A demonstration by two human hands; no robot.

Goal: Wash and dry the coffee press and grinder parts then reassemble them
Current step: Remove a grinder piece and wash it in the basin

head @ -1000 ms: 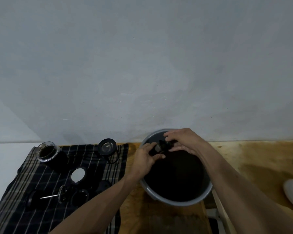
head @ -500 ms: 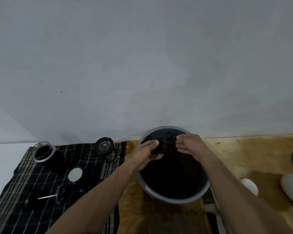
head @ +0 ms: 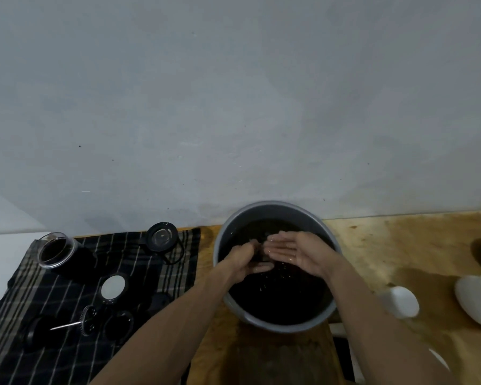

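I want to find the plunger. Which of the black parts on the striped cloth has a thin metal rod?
The plunger disc near the front left of the striped cloth: a shiny rod sticks out of it to the left. The other parts there show no rod.

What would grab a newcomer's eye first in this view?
First, the round grey basin of dark water against the wall, with both hands over it: the left hand grips a small dark part, while the right hand lies open, palm up and wet. Next, the black striped cloth to the left, spread with washed pieces such as a clear glass jar.
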